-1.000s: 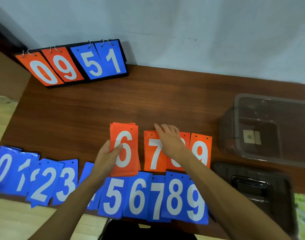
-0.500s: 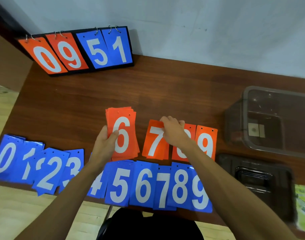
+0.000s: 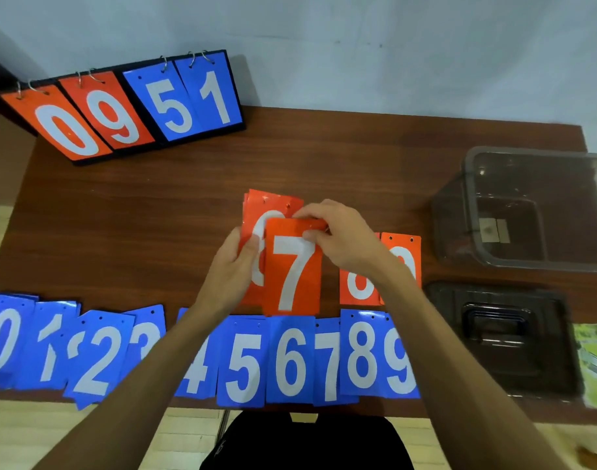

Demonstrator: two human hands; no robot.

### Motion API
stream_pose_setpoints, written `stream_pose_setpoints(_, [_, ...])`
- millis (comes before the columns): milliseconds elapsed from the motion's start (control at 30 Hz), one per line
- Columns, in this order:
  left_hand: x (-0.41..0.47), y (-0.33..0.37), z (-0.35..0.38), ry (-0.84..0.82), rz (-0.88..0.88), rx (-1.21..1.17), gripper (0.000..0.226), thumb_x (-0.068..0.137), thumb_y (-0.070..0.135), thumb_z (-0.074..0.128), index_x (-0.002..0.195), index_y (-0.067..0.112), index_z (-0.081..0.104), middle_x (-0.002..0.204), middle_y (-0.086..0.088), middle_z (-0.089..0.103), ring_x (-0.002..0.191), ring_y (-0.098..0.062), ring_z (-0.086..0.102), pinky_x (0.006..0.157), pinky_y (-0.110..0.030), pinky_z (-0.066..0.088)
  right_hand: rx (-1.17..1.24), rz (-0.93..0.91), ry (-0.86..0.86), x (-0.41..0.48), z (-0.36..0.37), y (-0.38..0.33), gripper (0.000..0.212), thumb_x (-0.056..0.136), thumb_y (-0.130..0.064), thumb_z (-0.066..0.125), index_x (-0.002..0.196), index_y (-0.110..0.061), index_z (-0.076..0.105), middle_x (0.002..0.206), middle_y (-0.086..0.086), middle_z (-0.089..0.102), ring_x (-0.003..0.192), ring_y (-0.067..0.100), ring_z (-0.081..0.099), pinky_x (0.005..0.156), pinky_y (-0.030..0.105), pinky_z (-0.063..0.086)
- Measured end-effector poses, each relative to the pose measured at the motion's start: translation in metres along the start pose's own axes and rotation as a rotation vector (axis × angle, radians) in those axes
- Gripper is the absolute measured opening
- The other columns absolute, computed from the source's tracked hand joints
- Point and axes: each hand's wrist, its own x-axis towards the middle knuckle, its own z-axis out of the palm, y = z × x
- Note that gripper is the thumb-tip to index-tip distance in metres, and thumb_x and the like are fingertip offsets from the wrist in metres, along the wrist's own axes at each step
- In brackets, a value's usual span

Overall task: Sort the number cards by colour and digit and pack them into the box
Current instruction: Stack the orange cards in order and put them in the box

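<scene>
My left hand [image 3: 231,266] grips the left edge of an orange card stack [image 3: 254,212] whose top card shows 6. My right hand [image 3: 341,237] pinches the top of the orange 7 cards [image 3: 292,266] and holds them over the stack, covering most of the 6. Orange 8 [image 3: 358,290] and orange 9 [image 3: 404,249] lie on the table to the right, partly hidden by my right wrist. Blue cards 0 to 9 [image 3: 290,361] lie in a row along the near table edge. The clear box [image 3: 534,212] stands open at the right.
A flip scoreboard [image 3: 127,106] showing 0 9 5 1 stands at the back left against the wall. The dark box lid [image 3: 500,334] lies in front of the box. A green printed sheet [image 3: 593,364] lies at the right table edge.
My right hand picked up the orange 7 cards and carried them left onto the 6 stack held by my left hand. The 8 card is now uncovered.
</scene>
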Motion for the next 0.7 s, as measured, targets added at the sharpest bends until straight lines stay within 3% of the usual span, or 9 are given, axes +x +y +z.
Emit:
stream_pose_setpoints(133, [-0.006, 0.004, 0.032, -0.096, -0.048, -0.023, 0.030, 0.090, 0.042, 0.052, 0.118, 0.036, 0.044, 0.104, 0.015, 0.062, 0.090, -0.007, 0.066, 0.066, -0.021, 0.054, 0.092, 0.059, 0.167, -0.013, 0.007, 0.015, 0.029, 0.090, -0.016, 0.061, 0.117, -0.023, 0.062, 0.108, -0.008, 0.052, 0.097, 0.003, 0.045, 0.085, 0.015, 0.036])
stream_pose_setpoints(233, [-0.008, 0.004, 0.054, -0.107, -0.078, 0.043, 0.036, 0.089, 0.033, 0.061, 0.119, 0.036, 0.041, 0.100, 0.019, 0.059, 0.088, -0.004, 0.062, 0.064, -0.020, 0.051, 0.153, 0.090, 0.248, -0.022, 0.008, 0.032, 0.026, 0.086, -0.018, 0.065, 0.112, -0.021, 0.064, 0.103, -0.008, 0.055, 0.087, 0.000, 0.047, 0.075, 0.005, 0.035])
stream_pose_setpoints(400, [-0.007, 0.004, 0.082, -0.070, -0.131, 0.005, 0.034, 0.090, 0.031, 0.060, 0.120, 0.035, 0.044, 0.101, 0.015, 0.060, 0.090, -0.007, 0.062, 0.065, -0.023, 0.052, 0.150, 0.210, 0.295, -0.032, -0.004, 0.073, 0.020, 0.092, -0.020, 0.058, 0.112, -0.020, 0.062, 0.111, -0.002, 0.062, 0.086, 0.003, 0.055, 0.071, 0.005, 0.039])
stream_pose_setpoints(500, [-0.005, 0.003, 0.090, -0.030, -0.140, -0.006, 0.032, 0.091, 0.030, 0.060, 0.120, 0.034, 0.046, 0.103, 0.013, 0.061, 0.089, -0.007, 0.063, 0.062, -0.022, 0.052, -0.096, 0.327, 0.182, -0.031, -0.010, 0.103, 0.037, 0.091, -0.021, 0.060, 0.127, -0.019, 0.053, 0.129, 0.003, 0.055, 0.116, 0.017, 0.052, 0.092, 0.026, 0.045])
stream_pose_setpoints(567, [-0.004, -0.001, 0.090, 0.000, -0.149, -0.012, 0.035, 0.091, 0.030, 0.060, 0.123, 0.031, 0.048, 0.108, 0.008, 0.063, 0.092, -0.011, 0.065, 0.067, -0.026, 0.055, -0.303, 0.328, 0.061, -0.026, -0.005, 0.114, 0.052, 0.089, -0.023, 0.062, 0.137, -0.020, 0.042, 0.140, 0.005, 0.046, 0.129, 0.025, 0.040, 0.105, 0.038, 0.038])
stream_pose_setpoints(700, [-0.002, -0.005, 0.089, 0.034, -0.155, 0.003, 0.043, 0.091, 0.030, 0.060, 0.131, 0.024, 0.046, 0.115, 0.003, 0.061, 0.097, -0.014, 0.063, 0.075, -0.031, 0.055, -0.551, 0.246, 0.021, -0.014, 0.018, 0.128, 0.060, 0.085, -0.030, 0.065, 0.137, -0.020, 0.039, 0.143, 0.007, 0.038, 0.131, 0.029, 0.033, 0.108, 0.043, 0.029])
